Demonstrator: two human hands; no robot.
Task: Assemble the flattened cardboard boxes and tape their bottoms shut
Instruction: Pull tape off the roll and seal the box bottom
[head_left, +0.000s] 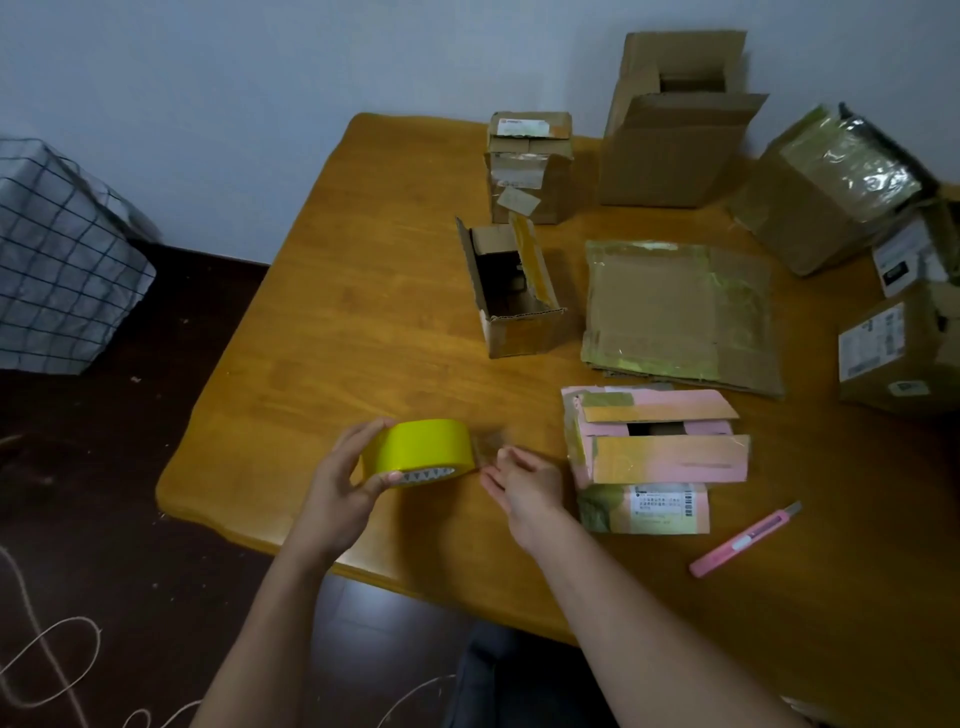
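My left hand (345, 480) grips a yellow roll of tape (422, 451) just above the wooden table (363, 332), near its front left corner. My right hand (522, 480) pinches the loose end of the tape (488, 446), pulled a short way off the roll's right side. Right of that hand stands a pink cardboard box (657, 452), its flaps folded in with a gap between them. A flattened cardboard box (680, 317) covered in old tape lies behind the pink one.
A pink utility knife (745, 540) lies right of the pink box. A small open box (511, 291) stands mid-table; a taped box (530, 166) and a tall open box (675, 124) stand behind it. More boxes (831, 192) crowd the right edge. A checked bundle (57, 260) sits on the floor, left.
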